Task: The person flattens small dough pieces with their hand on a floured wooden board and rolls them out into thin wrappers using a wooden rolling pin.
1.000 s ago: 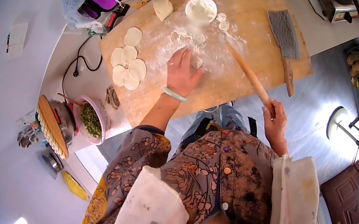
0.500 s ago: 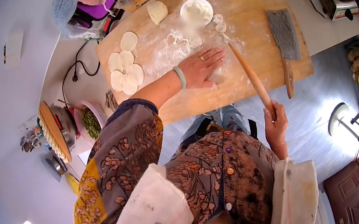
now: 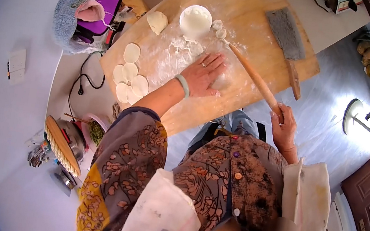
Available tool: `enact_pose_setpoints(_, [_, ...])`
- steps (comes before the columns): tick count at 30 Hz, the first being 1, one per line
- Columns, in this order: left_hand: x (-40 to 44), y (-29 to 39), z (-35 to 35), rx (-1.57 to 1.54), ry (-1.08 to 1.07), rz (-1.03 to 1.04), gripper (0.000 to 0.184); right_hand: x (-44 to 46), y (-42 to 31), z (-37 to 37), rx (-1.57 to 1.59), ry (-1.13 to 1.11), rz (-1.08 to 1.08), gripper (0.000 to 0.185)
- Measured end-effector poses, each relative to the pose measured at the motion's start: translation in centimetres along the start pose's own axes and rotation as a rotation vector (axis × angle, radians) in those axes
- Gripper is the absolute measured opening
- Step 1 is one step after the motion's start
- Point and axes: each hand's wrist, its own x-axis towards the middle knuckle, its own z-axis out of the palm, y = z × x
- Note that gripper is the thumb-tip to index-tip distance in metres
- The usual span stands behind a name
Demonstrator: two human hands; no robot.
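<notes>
My left hand [image 3: 203, 76] lies palm down on the floury wooden board [image 3: 256, 12], fingers stretched out; whatever is under the palm is hidden. Wrapped round the near end of a wooden rolling pin [image 3: 255, 78] is my right hand [image 3: 284, 124], beyond the board's near edge. The pin's far tip reaches two small dough pieces [image 3: 220, 33]. Just past my left fingers, loose flour [image 3: 187, 47] is scattered in front of a white bowl [image 3: 195, 20] of flour. Several thin round dough wrappers [image 3: 132, 53] overlap at the board's left, below a larger dough lump [image 3: 157, 22].
On the board's right lies a cleaver [image 3: 286, 33], its wooden handle over the edge. At left are a purple and blue cloth bag [image 3: 109, 1], a black cord [image 3: 80, 72], a bowl of chopped greens [image 3: 96, 131] and a round woven tray [image 3: 61, 145].
The whole view has shifted slightly, with the board's contents a little lower and to the left. Both hands keep the same pose, and the rolling pin stays in my right hand.
</notes>
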Motion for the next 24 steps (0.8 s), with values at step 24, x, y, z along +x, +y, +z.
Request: enact_pose_setpoints(24, [-3.2, 5.0, 5.2, 0.015, 0.311, -0.787, 0.087, 0.7, -0.3, 0.3, -0.008, -0.105, -0.032, 0.028])
